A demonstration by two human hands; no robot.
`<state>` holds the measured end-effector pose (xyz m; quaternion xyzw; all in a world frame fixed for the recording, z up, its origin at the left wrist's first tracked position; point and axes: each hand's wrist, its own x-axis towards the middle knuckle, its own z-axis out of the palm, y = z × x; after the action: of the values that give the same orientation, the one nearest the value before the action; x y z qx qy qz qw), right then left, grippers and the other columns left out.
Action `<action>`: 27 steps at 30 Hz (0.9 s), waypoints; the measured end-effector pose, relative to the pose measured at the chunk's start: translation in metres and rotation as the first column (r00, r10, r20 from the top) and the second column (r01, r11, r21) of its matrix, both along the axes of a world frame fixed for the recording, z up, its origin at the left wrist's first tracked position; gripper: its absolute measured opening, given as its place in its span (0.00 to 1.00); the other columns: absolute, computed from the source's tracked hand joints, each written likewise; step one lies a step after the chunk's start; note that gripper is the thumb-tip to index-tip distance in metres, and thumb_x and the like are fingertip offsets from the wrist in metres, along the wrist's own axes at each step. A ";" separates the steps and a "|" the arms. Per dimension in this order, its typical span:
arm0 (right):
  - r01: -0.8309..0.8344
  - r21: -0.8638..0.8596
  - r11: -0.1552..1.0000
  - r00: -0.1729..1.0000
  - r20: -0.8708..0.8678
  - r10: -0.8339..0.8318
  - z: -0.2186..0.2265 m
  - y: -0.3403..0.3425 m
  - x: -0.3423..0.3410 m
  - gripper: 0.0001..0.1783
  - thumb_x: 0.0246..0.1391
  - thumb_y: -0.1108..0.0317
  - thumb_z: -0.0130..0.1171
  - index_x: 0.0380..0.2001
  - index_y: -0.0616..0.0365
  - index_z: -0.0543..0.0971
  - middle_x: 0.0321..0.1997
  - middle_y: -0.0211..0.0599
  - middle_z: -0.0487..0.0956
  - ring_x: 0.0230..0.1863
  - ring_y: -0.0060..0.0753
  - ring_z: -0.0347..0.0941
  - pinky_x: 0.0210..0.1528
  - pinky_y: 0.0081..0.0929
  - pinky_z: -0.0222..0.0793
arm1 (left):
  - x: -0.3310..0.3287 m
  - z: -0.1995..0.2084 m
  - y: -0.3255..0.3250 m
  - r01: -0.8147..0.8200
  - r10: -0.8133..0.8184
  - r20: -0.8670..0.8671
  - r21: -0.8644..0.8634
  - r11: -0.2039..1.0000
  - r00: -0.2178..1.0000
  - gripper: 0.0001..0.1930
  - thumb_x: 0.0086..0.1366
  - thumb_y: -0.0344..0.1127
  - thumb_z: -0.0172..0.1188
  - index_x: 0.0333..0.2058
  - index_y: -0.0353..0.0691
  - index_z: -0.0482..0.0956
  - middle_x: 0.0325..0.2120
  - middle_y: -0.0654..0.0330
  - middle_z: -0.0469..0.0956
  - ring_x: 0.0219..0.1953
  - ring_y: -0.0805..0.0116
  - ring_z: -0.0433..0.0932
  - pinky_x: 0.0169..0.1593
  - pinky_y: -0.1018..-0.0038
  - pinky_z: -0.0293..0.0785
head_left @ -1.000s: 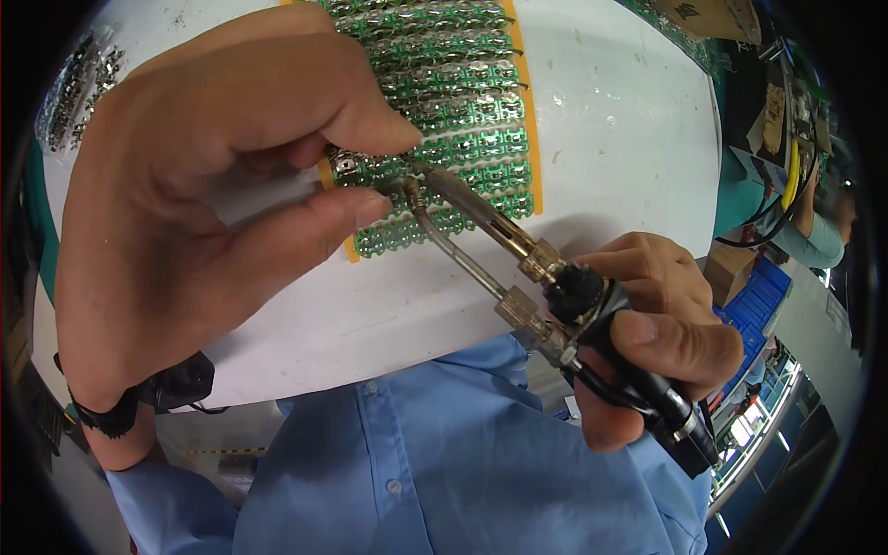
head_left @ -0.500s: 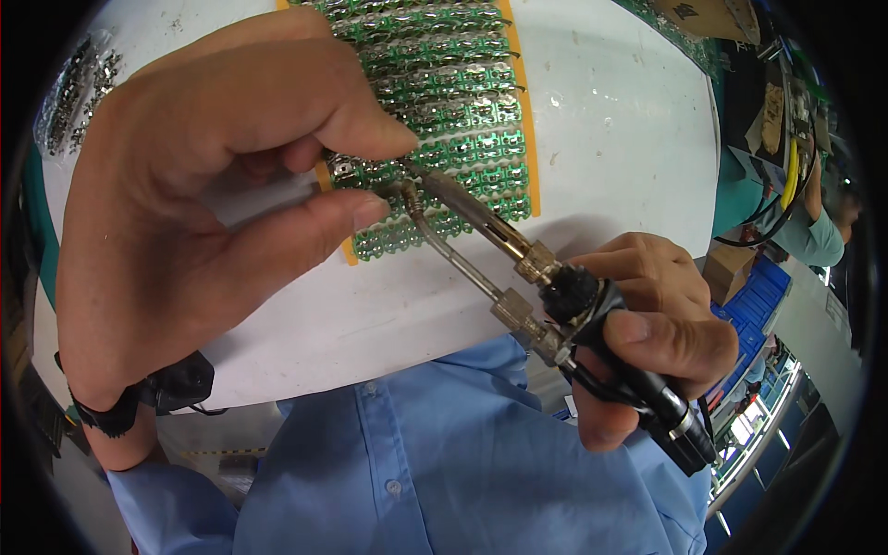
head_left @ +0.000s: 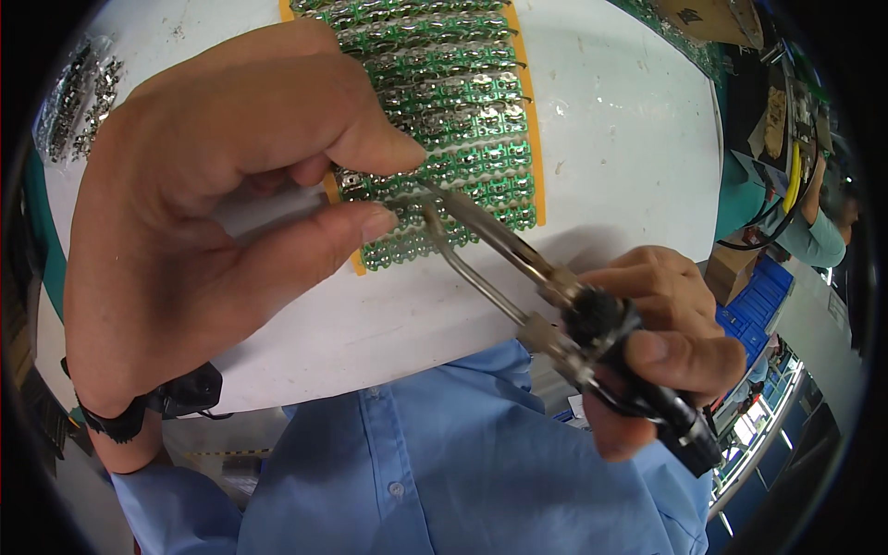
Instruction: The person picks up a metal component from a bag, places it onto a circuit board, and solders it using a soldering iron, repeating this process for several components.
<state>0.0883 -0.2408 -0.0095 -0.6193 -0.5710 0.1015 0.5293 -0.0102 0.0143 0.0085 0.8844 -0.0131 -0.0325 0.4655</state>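
Right hand (head_left: pixel 680 356) holding one soldering iron (head_left: pixel 597 319), left hand (head_left: pixel 166 203) above many green boards (head_left: pixel 490 120), cannot tell if its fingers (head_left: pixel 384 143) hold anything, two orange strips (head_left: pixel 530 111), one counter (head_left: pixel 629 139)

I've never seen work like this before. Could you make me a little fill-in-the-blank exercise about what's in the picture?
1. The right hand grips a metal-tipped tool whose handle is ____.
2. Apart from their silvery metal, the circuit boards beside the left hand are ____.
3. The colour of the person's shirt is ____.
4. Of the picture's two sides, left and right, the small loose metal parts lie on the ____.

Missing words: black; green; blue; left.
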 end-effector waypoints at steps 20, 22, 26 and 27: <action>-0.014 -0.035 0.999 1.000 -0.024 0.013 0.002 0.003 -0.001 0.34 0.55 0.38 0.57 0.46 0.60 0.70 0.18 0.37 0.77 0.21 0.37 0.78 0.18 0.25 0.66 | 0.001 -0.002 0.000 -0.007 0.007 0.005 -0.042 0.999 1.000 0.15 0.45 0.21 0.68 0.35 0.35 0.82 0.23 0.64 0.66 0.25 0.74 0.64 0.29 0.77 0.57; 0.007 -0.003 1.000 1.000 -0.030 -0.007 0.001 0.003 -0.002 0.34 0.55 0.38 0.57 0.46 0.60 0.70 0.18 0.37 0.77 0.21 0.37 0.78 0.18 0.25 0.66 | 0.001 -0.002 -0.001 -0.012 0.011 -0.003 -0.043 0.999 1.000 0.15 0.45 0.21 0.69 0.35 0.35 0.82 0.23 0.64 0.66 0.25 0.74 0.64 0.29 0.77 0.57; 0.026 0.004 1.000 0.999 -0.026 -0.026 0.000 0.001 -0.003 0.33 0.55 0.38 0.57 0.46 0.59 0.70 0.18 0.37 0.76 0.20 0.37 0.77 0.17 0.24 0.66 | 0.001 -0.003 -0.004 -0.067 0.064 -0.030 -0.104 0.992 0.997 0.14 0.45 0.22 0.69 0.35 0.35 0.82 0.23 0.64 0.66 0.25 0.75 0.63 0.28 0.77 0.56; 0.024 0.002 1.000 1.000 -0.020 -0.024 0.000 0.000 -0.003 0.33 0.55 0.38 0.58 0.45 0.59 0.70 0.18 0.37 0.76 0.20 0.37 0.77 0.17 0.24 0.65 | 0.001 -0.004 -0.004 -0.070 0.067 -0.029 -0.120 0.990 0.997 0.14 0.45 0.22 0.69 0.34 0.35 0.82 0.23 0.64 0.66 0.25 0.75 0.63 0.28 0.77 0.56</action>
<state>0.0857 -0.2403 -0.0098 -0.6246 -0.5583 0.1004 0.5369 -0.0094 0.0100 0.0044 0.8539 0.0213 -0.0265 0.5193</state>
